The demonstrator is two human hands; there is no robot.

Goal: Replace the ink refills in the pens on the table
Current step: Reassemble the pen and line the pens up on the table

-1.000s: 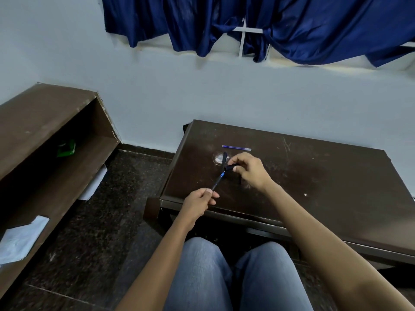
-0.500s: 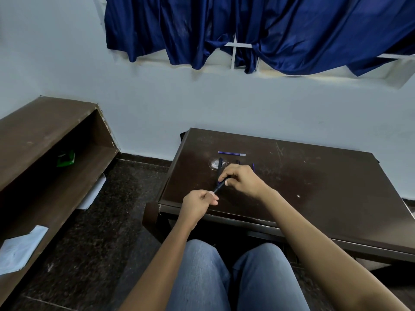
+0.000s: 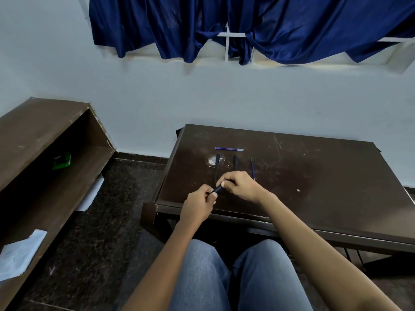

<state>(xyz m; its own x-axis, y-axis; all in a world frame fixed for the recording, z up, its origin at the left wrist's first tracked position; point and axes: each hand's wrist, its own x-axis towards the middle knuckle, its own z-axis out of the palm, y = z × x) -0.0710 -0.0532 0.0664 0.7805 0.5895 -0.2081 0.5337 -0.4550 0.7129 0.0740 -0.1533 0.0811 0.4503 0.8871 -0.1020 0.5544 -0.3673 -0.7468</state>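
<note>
At frame centre, the left hand (image 3: 198, 205) and the right hand (image 3: 241, 186) each pinch one end of a dark plastic pen (image 3: 218, 189), held above the dark brown wooden table (image 3: 314, 176). Just above the hands, a left dark pen (image 3: 216, 168) and a right dark pen (image 3: 235, 162) lie side by side. A thin blue ink refill (image 3: 229, 149) lies crosswise above them, and a second blue refill (image 3: 252, 168) lies to their right.

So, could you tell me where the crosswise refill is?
In the head view, the refill lies on the table toward its far-left corner, just beyond two black pens.
</note>
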